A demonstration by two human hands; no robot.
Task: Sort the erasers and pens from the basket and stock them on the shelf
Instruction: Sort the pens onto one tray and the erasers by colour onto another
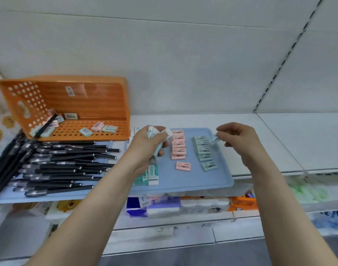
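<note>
Our right hand [239, 139] pinches a green eraser [213, 139] between thumb and fingertips, and holds it in the air just above the far end of the green row [202, 148]. Our left hand [149, 144] is curled round a bunch [151, 131] of erasers, which it holds over the left part of the tray [183, 187], beside the pink row [178, 144].

The step in hand, as we judge it, is to lay this green eraser with its own kind. To do it well we keep the pinch light and on the short edges, so that the fingers clear the neighbours as it goes down. We lower it flat, label up like the others, and set it snug against an end of the row. The far end is close to the tray's rim, so the near end may give more room. One green piece at the front sits a little askew. A nudge would square it.

The left hand should stay tight and level meanwhile, since a loose bunch may drop a piece onto the pink row and knock it out of line. It should feed one eraser at a time to the right hand.

Outward from there, a lone pink eraser [183, 166] lies apart from its row, and white-and-green ones [150, 175] lie at the tray's left. The basket [99, 96] is tipped on its side on the shelf [269, 139], with several erasers [91, 129] in it. The pens [64, 166] lie piled in front of it.
</note>
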